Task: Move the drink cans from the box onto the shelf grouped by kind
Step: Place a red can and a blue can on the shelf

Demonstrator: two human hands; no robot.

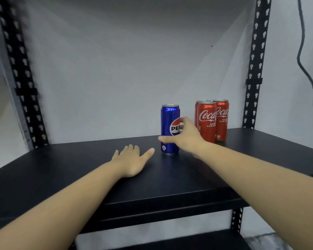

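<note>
A blue Pepsi can [169, 121] stands upright on the black shelf board [79, 159], right of the middle. My right hand [183, 136] reaches in from the right and holds it, thumb across the can's front and fingers curled round its right side. Three red Coca-Cola cans [210, 120] stand close together at the back right, a small gap away from the Pepsi can. My left hand [132, 159] rests flat on the shelf board just left of the Pepsi can, fingers spread, holding nothing. The box is out of view.
Black perforated uprights stand at the shelf's back left [23, 83] and back right [255, 69]. A white wall lies behind. A black cable [304, 65] hangs on the wall at far right. A lower shelf board [188, 240] shows below the front edge.
</note>
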